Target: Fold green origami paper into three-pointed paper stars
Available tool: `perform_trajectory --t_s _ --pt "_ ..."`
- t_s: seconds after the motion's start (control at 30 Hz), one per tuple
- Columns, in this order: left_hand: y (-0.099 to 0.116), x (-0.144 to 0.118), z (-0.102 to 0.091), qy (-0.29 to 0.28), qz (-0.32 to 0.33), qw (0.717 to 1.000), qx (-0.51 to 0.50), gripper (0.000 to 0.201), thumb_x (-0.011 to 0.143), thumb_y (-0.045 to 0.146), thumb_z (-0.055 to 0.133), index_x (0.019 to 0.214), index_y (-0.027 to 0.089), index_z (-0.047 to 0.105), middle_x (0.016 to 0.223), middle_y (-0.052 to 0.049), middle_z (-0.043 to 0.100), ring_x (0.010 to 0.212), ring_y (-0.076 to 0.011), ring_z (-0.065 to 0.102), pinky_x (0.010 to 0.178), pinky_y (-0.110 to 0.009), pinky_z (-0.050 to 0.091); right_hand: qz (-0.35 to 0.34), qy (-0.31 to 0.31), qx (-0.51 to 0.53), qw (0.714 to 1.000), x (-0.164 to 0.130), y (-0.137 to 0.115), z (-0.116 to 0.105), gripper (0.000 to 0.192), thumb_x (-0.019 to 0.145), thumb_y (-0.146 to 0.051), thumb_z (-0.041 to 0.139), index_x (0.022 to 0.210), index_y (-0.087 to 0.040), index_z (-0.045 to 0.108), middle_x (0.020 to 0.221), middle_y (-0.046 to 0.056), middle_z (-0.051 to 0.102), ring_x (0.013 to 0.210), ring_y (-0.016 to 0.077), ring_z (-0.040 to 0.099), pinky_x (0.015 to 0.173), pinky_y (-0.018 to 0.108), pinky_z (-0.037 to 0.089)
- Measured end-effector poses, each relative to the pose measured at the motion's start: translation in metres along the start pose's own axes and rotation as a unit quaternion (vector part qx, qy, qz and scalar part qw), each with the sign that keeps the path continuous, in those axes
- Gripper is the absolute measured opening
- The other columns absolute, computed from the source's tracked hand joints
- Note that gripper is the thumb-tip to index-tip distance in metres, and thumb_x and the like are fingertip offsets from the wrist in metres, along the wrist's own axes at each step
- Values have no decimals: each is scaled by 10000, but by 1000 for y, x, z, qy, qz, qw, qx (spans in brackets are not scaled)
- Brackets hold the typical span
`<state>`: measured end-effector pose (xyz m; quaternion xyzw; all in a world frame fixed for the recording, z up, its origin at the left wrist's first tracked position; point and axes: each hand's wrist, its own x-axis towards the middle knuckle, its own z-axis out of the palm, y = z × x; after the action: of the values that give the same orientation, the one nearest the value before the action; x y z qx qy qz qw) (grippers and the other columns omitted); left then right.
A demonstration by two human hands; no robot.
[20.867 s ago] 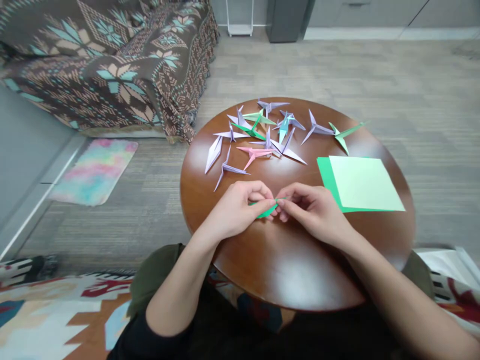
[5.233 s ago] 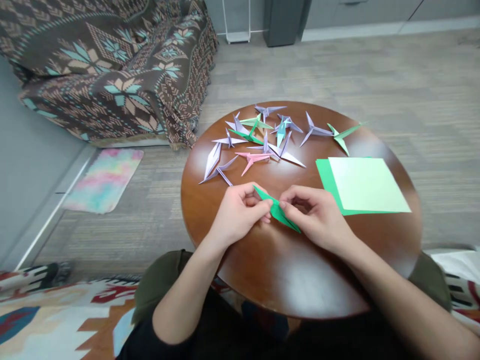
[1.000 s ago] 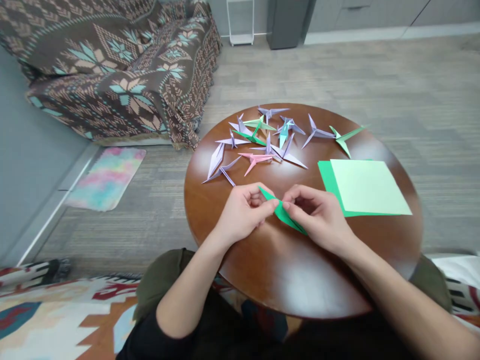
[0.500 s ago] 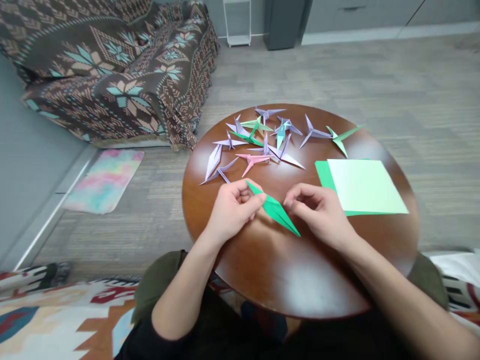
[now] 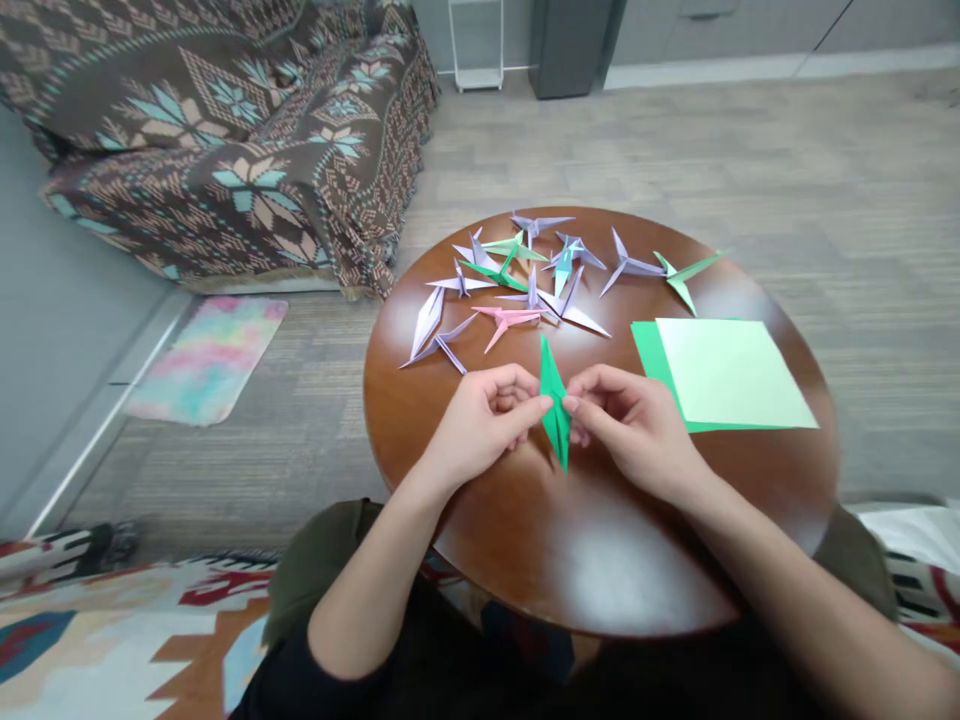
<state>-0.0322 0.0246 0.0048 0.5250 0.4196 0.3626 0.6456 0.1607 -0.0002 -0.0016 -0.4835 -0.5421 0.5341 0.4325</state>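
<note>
A green folded paper (image 5: 553, 388), a narrow diamond shape with a slit at its lower half, is held upright between my hands above the table. My left hand (image 5: 499, 418) pinches its left side between thumb and fingers. On the opposite side, my right hand (image 5: 626, 420) grips the right edge with thumb and fingertips. Beyond the hands lie several folded paper cranes, among them a pink crane (image 5: 507, 320), a purple crane (image 5: 626, 265) and a light green crane (image 5: 681, 277).
The round brown table (image 5: 600, 560) stands before my lap. Square sheets of paper (image 5: 731, 375), pale green over darker green, lie at its right. A sofa with a patterned cover (image 5: 255, 190) is at the left, near a pastel mat (image 5: 210, 360) on the floor.
The green folded paper has turned from slanting down to the right to nearly upright. My right hand has closed on its right edge; earlier it was apart from it.
</note>
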Motion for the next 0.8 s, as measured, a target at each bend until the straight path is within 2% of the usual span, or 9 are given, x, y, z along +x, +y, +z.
perform_trajectory --t_s 0.17,0.3,0.37,0.47,0.53,0.67,0.8 --pt "-2 -1 1 21 27 999 26 359 791 406 864 716 157 616 543 58 561 455 -52 448 456 -184 323 6 4 4 1000 2 2 -1 260 841 -391 876 831 -197 702 581 -28 667 515 115 583 523 222 468" --pt "-8 3 2 30 39 999 11 305 807 386 848 776 152 656 576 48 591 472 -60 483 456 -180 373 8 2 27 1000 4 4 0 276 845 -421 870 855 -197 710 597 -22 682 518 117 592 522 225 488" --pt "-11 6 3 51 46 998 -7 270 821 371 830 854 153 674 611 39 624 496 -77 543 459 -177 433 -2 18 23 1000 5 6 0 278 872 -444 841 866 -199 708 613 -17 689 525 121 598 523 231 499" --pt "-13 7 5 94 59 993 -33 246 825 339 814 898 169 651 715 12 694 637 -122 689 566 -204 575 -21 53 -10 998 5 8 1 263 920 -447 787 876 -203 700 623 -13 686 525 126 607 514 238 505" --pt "-14 6 6 99 52 993 -36 242 819 331 818 868 169 644 749 -1 715 704 -141 734 628 -224 620 -29 59 -24 998 6 9 1 248 928 -435 774 880 -205 697 626 -15 679 529 132 617 514 244 513" --pt "-14 5 8 103 29 993 -47 300 752 336 885 841 157 661 723 -5 727 686 -141 744 648 -227 638 -46 63 -58 995 6 12 2 205 945 -398 751 891 -210 690 646 -17 662 543 140 622 511 256 513" --pt "-13 4 10 98 19 995 -29 269 764 331 869 822 146 681 713 -17 733 691 -147 751 646 -225 645 -87 95 -63 990 8 18 3 165 943 -337 754 1018 -236 647 768 -18 670 593 148 635 515 271 518"
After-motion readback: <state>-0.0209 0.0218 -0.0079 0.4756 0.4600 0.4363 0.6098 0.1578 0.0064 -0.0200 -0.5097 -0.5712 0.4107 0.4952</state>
